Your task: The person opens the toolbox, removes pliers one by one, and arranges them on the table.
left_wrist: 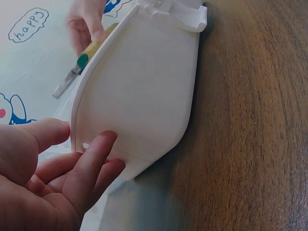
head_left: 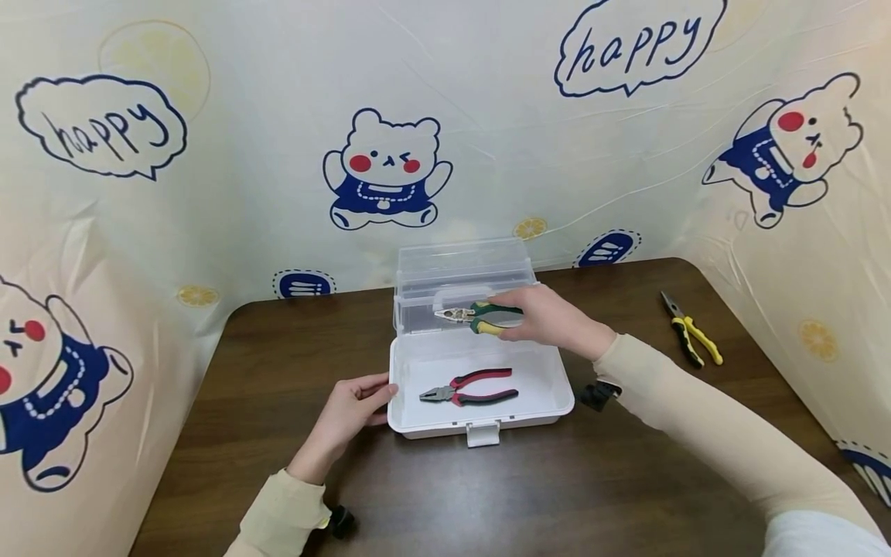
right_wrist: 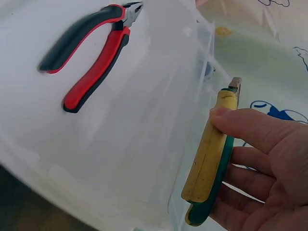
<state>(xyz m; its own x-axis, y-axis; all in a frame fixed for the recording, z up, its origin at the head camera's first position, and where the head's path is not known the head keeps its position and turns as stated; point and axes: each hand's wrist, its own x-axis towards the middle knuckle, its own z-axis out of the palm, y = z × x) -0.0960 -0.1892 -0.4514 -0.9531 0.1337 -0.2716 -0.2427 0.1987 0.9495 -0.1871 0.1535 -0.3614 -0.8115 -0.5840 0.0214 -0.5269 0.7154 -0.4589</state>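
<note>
left grip (head_left: 353,406) pinching box edge (head_left: 393,357), right grip (head_left: 550,319) holding green-yellow pliers (head_left: 476,310) near lid (head_left: 459,269), room around red-black pliers (head_left: 456,393) inside

In the head view, the fingers (head_left: 511,297) of the right hand (head_left: 560,321) hid the handle ends of the green-and-yellow pliers (head_left: 487,308); the bottom edge cropped the brown wood-grain bench (head_left: 292,348). In the left wrist view, the white plastic box (left_wrist: 139,86) hid the red-and-black pliers (head_left: 480,400).

Dark wood-grain table (head_left: 278,371), faintly glossy; pale bear-print cloth (head_left: 264,201) behind and alongside
</note>
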